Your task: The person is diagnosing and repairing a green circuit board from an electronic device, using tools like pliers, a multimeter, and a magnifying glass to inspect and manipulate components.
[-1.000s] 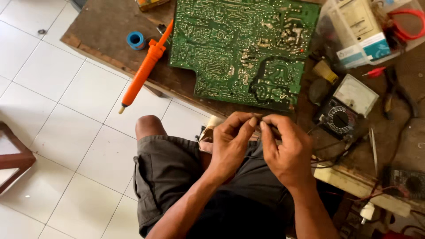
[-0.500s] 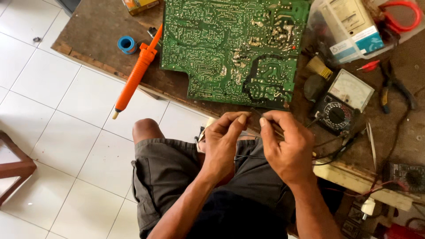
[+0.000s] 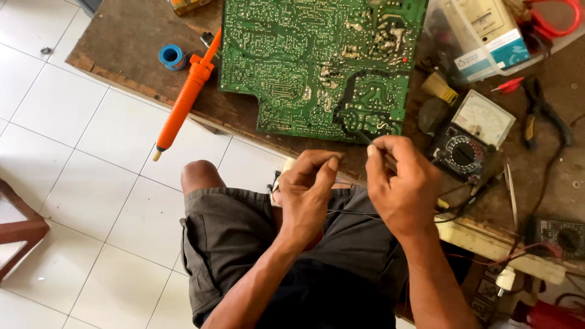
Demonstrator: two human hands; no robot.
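One green circuit board (image 3: 317, 61) lies solder side up on the brown desk (image 3: 122, 42), its near edge close to the desk's front edge. The right hand (image 3: 399, 183) is closed around a thin probe (image 3: 368, 139) whose tip touches the board's near edge. The left hand (image 3: 308, 189) is pinched shut just beside it; what it holds is too small to tell. One orange tool (image 3: 186, 100) overhangs the desk edge above white floor tiles (image 3: 91, 140). One meter (image 3: 472, 137) sits right of the board.
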